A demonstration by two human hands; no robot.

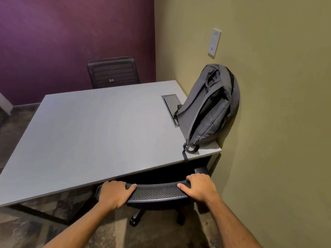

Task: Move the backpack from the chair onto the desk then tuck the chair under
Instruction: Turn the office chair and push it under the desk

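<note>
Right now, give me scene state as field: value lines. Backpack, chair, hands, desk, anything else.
backpack: grey, upright on the desk's right end, leaning on the olive wall, one strap hanging over the front edge
desk: grey top, cable hatch partly covered by the backpack
chair: black mesh back at the desk's front edge, seat under the desk
left hand: gripping the chair back top, left end
right hand: gripping the chair back top, right end
second chair: far side, against the purple wall

Two mesh office chairs, the near one [157, 191] and the far one [113, 72], one grey backpack [209, 111], one surface [89, 133], one wall switch plate [214, 42] and two hands, left [114, 193] and right [198, 187].
</note>
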